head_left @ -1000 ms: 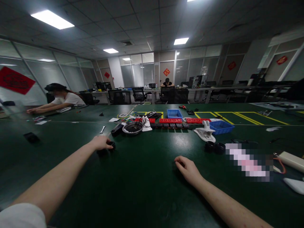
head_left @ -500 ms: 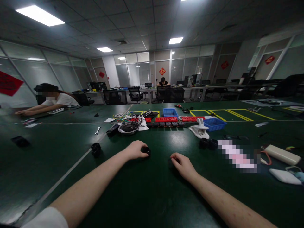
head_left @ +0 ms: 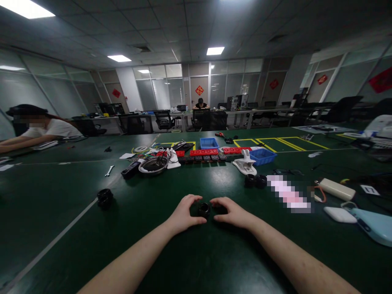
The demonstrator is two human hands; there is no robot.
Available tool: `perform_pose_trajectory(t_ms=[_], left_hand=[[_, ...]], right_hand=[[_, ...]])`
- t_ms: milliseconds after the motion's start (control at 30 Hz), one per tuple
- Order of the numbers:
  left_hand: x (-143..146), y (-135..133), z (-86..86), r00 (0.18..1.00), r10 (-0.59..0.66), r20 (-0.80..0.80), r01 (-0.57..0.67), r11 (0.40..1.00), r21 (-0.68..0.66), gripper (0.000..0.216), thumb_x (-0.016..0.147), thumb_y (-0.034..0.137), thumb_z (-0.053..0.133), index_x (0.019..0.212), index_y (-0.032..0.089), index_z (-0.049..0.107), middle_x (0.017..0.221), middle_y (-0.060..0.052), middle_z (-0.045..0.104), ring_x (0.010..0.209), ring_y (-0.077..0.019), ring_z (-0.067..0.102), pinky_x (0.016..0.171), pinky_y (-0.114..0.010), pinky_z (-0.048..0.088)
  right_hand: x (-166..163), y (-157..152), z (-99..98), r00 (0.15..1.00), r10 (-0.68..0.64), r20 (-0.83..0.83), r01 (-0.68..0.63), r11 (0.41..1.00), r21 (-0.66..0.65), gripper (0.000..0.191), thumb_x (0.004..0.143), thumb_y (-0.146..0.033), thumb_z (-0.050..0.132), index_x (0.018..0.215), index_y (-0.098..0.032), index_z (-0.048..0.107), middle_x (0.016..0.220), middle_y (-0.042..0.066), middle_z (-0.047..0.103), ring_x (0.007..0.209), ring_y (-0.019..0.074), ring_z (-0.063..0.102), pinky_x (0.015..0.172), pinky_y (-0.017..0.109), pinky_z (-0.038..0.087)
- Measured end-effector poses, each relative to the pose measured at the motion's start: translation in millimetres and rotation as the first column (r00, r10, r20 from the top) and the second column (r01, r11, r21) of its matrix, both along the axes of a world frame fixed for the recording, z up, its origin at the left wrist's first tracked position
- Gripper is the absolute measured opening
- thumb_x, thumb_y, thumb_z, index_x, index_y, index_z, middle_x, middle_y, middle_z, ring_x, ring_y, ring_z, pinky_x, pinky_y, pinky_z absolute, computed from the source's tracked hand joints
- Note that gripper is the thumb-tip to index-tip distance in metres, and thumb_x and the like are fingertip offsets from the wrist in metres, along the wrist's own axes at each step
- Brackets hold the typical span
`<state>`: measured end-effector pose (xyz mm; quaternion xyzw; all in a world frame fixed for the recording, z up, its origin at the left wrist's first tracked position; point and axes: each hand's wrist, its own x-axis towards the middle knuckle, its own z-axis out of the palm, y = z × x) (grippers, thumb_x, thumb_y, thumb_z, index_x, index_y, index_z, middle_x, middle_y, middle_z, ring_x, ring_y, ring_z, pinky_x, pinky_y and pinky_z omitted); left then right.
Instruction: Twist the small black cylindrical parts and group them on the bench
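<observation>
On the green table, a small black ring-shaped part [head_left: 203, 210] sits between my hands with its round opening facing up. My left hand [head_left: 187, 214] curves around its left side, thumb and fingers apart; whether they touch it I cannot tell. On the other side my right hand [head_left: 230, 212] is curved toward the part, its thumb and fingers spread and a small gap visible. Similar black parts [head_left: 105, 198] stand stacked to the left. Two more black parts [head_left: 255, 181] lie side by side to the right.
Farther back are a metal bowl [head_left: 153, 165], red socket strips [head_left: 203, 152], a blue bin [head_left: 262, 156] and a white clamp stand [head_left: 245, 163]. A wrench [head_left: 109, 170] lies left. On the right are a beige power bank [head_left: 337, 189] and a light-blue case [head_left: 373, 224]. A co-worker [head_left: 45, 126] sits at left.
My left hand has opened from its grasp on the black part, which now stands on the table. My right hand has come in beside it and spread its fingers. The view has turned right.
</observation>
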<state>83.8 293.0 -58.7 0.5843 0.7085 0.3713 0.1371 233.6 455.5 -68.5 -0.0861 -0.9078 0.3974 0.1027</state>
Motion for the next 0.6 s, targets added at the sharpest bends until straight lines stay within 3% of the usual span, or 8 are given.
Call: perform_pose_trajectory(t_ms=[300, 600], left_hand=[[-4.2, 1.4, 4.5, 0.998, -0.066, 0.011, 0.065, 0.997, 0.042, 0.035, 0.066, 0.033, 0.068, 0.098, 0.023, 0.058, 0.096, -0.003, 0.058, 0.093, -0.0202, 0.052, 0.083, -0.033, 0.041], [-6.4, 2.2, 0.0, 0.996, -0.086, 0.026, 0.085, 0.996, 0.033, 0.036, 0.064, 0.028, 0.069, 0.098, 0.022, 0.058, 0.096, -0.003, 0.059, 0.092, -0.0193, 0.052, 0.082, -0.031, 0.041]], right_hand=[[-19.3, -12.7, 1.6, 0.994, 0.107, 0.01, -0.107, 0.974, 0.201, 0.045, 0.061, -0.032, 0.069, 0.103, -0.021, 0.057, 0.097, 0.004, 0.057, 0.09, 0.0217, 0.048, 0.08, 0.034, 0.038], [-23.7, -7.8, -1.5, 0.989, 0.147, 0.02, -0.148, 0.971, 0.189, 0.039, 0.061, -0.033, 0.069, 0.096, -0.019, 0.06, 0.094, 0.004, 0.057, 0.088, 0.0203, 0.048, 0.078, 0.031, 0.037]])
